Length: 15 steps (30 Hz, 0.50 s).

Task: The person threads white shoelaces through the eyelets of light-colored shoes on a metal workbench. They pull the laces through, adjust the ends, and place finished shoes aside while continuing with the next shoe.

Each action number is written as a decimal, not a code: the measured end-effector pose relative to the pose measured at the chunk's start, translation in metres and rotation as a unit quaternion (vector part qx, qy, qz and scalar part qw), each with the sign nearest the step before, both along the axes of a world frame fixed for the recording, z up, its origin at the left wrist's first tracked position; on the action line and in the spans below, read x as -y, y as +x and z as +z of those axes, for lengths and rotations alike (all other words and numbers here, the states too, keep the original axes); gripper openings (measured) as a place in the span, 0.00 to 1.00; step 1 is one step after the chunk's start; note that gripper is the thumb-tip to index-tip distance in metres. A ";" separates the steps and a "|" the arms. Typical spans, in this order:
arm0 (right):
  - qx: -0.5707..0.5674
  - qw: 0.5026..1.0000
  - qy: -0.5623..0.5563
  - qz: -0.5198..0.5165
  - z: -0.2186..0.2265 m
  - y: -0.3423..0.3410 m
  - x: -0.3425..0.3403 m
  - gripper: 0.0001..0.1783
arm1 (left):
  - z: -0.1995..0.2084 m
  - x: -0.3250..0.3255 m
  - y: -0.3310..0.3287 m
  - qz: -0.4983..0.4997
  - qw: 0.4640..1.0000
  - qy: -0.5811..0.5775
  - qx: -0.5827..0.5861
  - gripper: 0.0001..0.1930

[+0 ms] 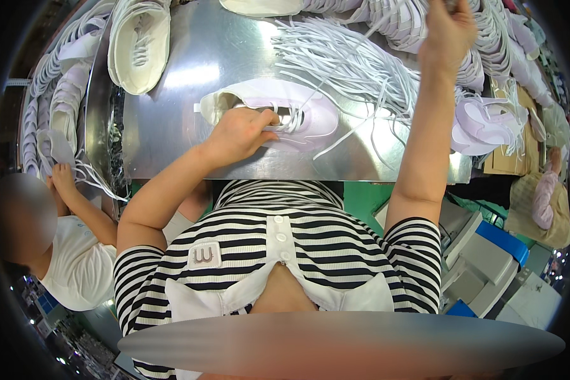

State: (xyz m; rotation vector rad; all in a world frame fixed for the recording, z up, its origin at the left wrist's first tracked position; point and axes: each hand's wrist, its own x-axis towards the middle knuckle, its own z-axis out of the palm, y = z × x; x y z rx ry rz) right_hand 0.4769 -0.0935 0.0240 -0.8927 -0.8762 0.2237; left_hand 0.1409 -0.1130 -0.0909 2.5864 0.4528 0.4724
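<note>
A pale lilac and white shoe upper (313, 120) lies on its side on the metal table, its toe to the right. My left hand (244, 134) is closed on the edge of its opening, thumb and fingers by the eyelets. White shoelace (291, 120) runs through some eyelets, and one loose end trails to the right on the metal. Far forward at the upper right, my right hand (448, 35) is raised with its fingers pinched. A thin strand of lace seems to stretch from the shoe up toward it; the fingertips are partly cut off by the frame edge.
A heap of white shoelaces (348, 60) covers the table (164, 139) beyond the shoe. Cream uppers (139, 47) stand at the back left. Rows of stacked uppers (399, 25) line the back right, with laced lilac uppers (484, 123) below. A co-worker (76, 253) handles uppers at left.
</note>
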 end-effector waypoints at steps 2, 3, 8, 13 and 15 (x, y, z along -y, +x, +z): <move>-0.024 0.999 0.005 -0.028 0.006 0.014 0.009 0.08 | -0.001 -0.001 -0.001 -0.006 1.000 -0.004 -0.008 0.14; -0.030 0.999 -0.001 -0.017 0.003 0.022 0.016 0.09 | -0.001 -0.002 -0.001 -0.009 1.000 -0.007 -0.010 0.14; 0.029 0.915 -0.330 0.230 -0.053 -0.064 0.080 0.05 | 0.001 -0.002 -0.006 0.018 0.999 -0.001 -0.045 0.20; -0.007 0.753 -0.354 0.555 -0.076 -0.112 0.120 0.06 | 0.042 0.008 -0.004 0.149 0.974 -0.131 -0.105 0.38; -0.022 0.827 -0.349 0.440 -0.093 -0.127 0.100 0.05 | 0.033 0.000 -0.006 0.158 0.931 -0.321 -0.069 0.37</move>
